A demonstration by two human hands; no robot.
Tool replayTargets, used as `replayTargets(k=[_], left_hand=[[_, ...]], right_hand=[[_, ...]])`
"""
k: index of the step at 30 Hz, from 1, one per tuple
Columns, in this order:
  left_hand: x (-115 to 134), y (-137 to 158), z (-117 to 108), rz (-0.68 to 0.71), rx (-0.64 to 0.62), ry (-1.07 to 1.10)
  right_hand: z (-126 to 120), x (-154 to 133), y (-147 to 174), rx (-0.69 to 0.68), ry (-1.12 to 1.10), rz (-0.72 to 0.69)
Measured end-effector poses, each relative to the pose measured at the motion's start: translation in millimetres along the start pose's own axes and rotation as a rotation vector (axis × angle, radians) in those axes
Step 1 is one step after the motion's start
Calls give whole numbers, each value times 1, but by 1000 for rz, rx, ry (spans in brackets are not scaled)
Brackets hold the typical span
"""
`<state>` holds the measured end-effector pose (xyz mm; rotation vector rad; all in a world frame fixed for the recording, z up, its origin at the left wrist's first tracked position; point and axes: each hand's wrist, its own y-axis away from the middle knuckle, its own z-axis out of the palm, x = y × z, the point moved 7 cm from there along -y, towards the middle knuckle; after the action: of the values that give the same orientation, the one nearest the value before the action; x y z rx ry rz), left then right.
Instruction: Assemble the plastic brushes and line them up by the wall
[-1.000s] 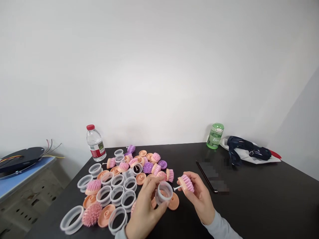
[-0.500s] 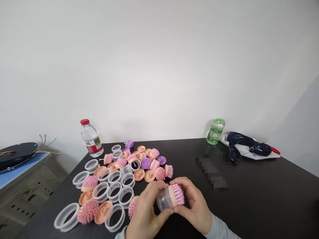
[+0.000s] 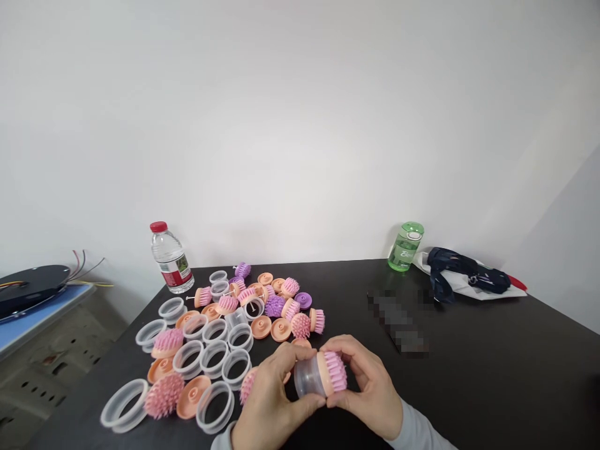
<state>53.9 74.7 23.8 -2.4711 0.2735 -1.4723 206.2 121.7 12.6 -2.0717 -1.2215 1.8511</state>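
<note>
Near the front of the black table, I hold a clear plastic cup (image 3: 308, 377) joined to a pink bristle brush head (image 3: 335, 371) with a peach base. My left hand (image 3: 274, 397) is closed round the clear cup, thumb below and fingers above. The fingers and thumb of my right hand (image 3: 368, 387) grip the brush head at its rim, bristles facing right. Left of my hands lie several clear rings (image 3: 215, 406), peach discs (image 3: 193, 397), and loose pink brush heads (image 3: 164, 395). One pink brush head (image 3: 247, 384) is partly hidden behind my left hand.
A red-capped water bottle (image 3: 172, 259) stands at the back left, a green bottle (image 3: 405, 247) at the back right. Beside it lies a dark strap bundle (image 3: 469, 273) on a white bag. A blurred dark item (image 3: 398, 325) lies right of centre. A blue-topped stand (image 3: 42, 315) is at far left.
Both hands stay on the cup and brush head, with only a slight shift of the fingers. A peach disc shows more behind my left hand. The view has tilted slightly.
</note>
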Motion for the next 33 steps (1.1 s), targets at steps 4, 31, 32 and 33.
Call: replayTargets(k=[4, 31, 32, 33], left_hand=[[-6, 0, 4, -70, -57, 152], [-18, 4, 32, -350, -343, 758], [-18, 4, 32, -338, -333, 760], [-18, 3, 31, -313, -319, 754]], right_hand=[[-1, -5, -1, -37, 19, -40], [2, -47, -1, -217, 45, -377], [2, -45, -1, -209, 59, -374], [2, -43, 0, -193, 74, -359]])
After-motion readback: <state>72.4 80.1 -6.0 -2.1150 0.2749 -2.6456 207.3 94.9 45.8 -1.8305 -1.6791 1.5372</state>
